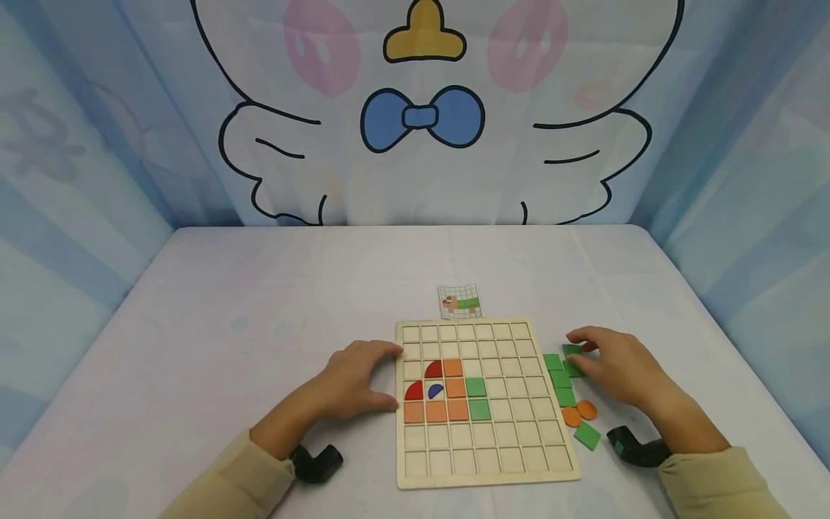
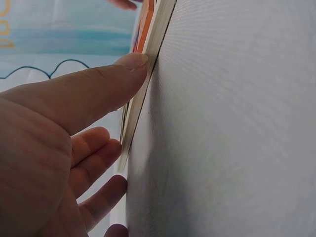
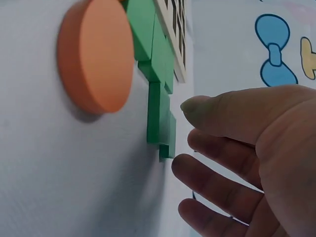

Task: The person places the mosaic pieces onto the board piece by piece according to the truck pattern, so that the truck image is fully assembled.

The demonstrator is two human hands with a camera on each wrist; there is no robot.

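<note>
A wooden grid board [image 1: 515,409] lies on the table. Set in its cells are orange squares [image 1: 457,388], two red quarter-circles [image 1: 413,391], a tile with a blue half-round [image 1: 435,391] and two green squares [image 1: 479,409]. My left hand [image 1: 350,382] rests at the board's left edge, thumb tip against its side in the left wrist view, fingers spread. Over the loose green squares [image 1: 561,379] to the right of the board hovers my right hand [image 1: 622,367]. Its fingers are loosely bent, and nothing shows between thumb and fingertips in the right wrist view [image 3: 237,148].
Two orange discs [image 1: 586,409] and a single green square [image 1: 587,436] lie by the board's lower right. Behind the board is a small picture card [image 1: 460,301] with a gridded design. Printed curtains [image 1: 421,180] stand along the table's back and sides.
</note>
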